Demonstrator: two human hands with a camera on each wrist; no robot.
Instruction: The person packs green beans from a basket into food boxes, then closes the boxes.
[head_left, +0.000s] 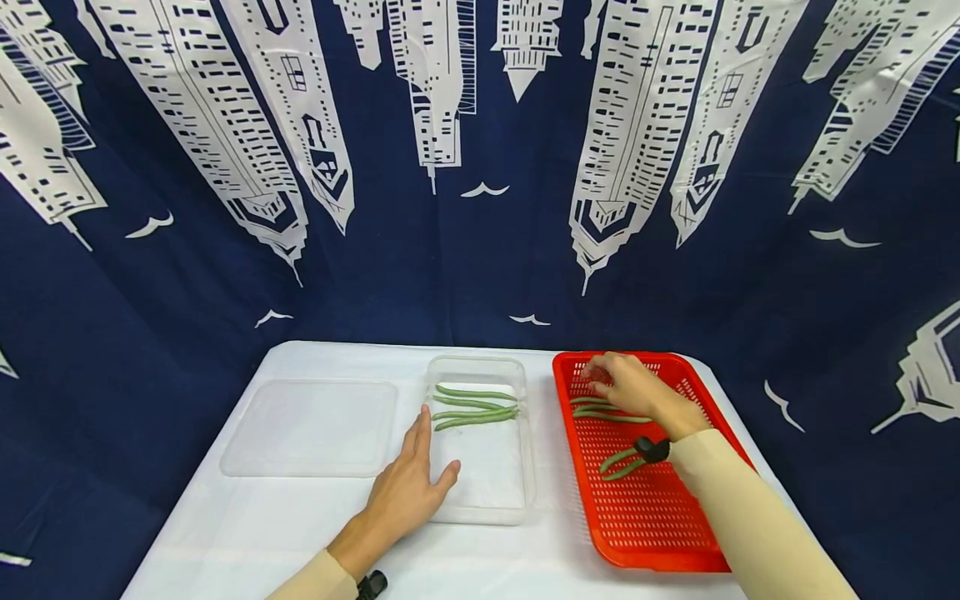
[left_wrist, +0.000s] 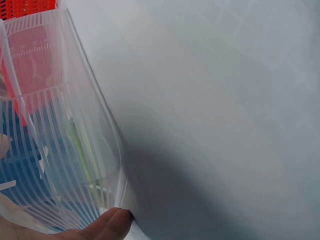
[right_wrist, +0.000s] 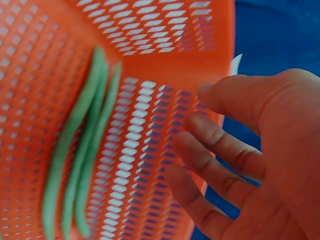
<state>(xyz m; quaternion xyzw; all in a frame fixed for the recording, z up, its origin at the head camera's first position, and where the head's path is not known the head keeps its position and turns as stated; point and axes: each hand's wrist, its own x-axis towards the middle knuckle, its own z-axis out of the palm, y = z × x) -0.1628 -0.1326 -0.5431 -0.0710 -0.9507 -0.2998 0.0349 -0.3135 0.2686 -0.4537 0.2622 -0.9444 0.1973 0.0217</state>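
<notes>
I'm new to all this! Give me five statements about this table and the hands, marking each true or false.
1. Green beans lie in both the clear container and the red basket. True.
2. The right hand holds a bean. False: it is over the red basket, holding nothing.
3. The left hand is at the clear container's edge. True.
4. The red basket stands left of the clear container. False: it stands to the right.
5. A flat translucent panel lies on the table, apart from the clear container. True.

Beans (head_left: pixel 480 418) in container (head_left: pixel 480 479), between lid (head_left: pixel 309 429) and basket (head_left: pixel 652 529)
</notes>
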